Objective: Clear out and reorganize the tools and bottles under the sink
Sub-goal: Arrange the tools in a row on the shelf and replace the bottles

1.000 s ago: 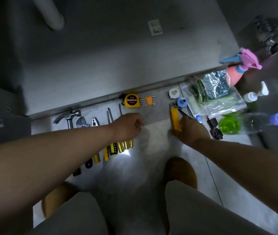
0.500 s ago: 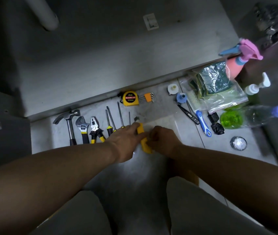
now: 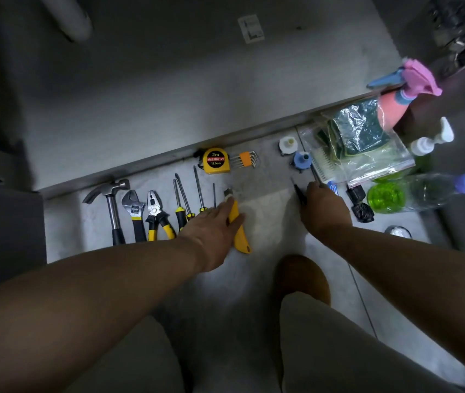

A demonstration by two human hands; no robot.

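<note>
Hands well apart, both low on the floor (image 3: 268,222) in front of the open cabinet.

Left hand (image 3: 214,225): pinches the yellow utility knife (image 3: 238,234) between thumb and forefinger and lays it flat at the right end of the tool row, blade end toward 12 o'clock. To its 9 o'clock lie the screwdrivers (image 3: 181,199), pliers (image 3: 156,219), wrench (image 3: 134,211) and hammer (image 3: 110,199).

Right hand (image 3: 325,208): at 3 o'clock from the knife, fingers curled on a slim black tool (image 3: 298,191) whose tip points to 11 o'clock. How firm the hold is, we cannot tell.

Tape measure (image 3: 215,160) and hex keys (image 3: 247,159) sit at 12 o'clock of the knife, against the cabinet sill.

Risks as we judge them:
- The light is poor. We cannot tell whether the knife's blade is retracted, so a hand sweeping across its 12 o'clock end could get cut.
- The left palm covers the screwdriver handles. Sliding the knife toward 9 o'clock could roll them out of line.
- The right hand works in a crowd: a blue brush (image 3: 333,188) just at its 1 o'clock, a plastic bag (image 3: 367,148) beyond it and a lying clear bottle (image 3: 424,191) at 3 o'clock. Lifting carelessly could drag the brush along or set the bottle rolling.
- Both hands act at once while only one can be watched.
</note>
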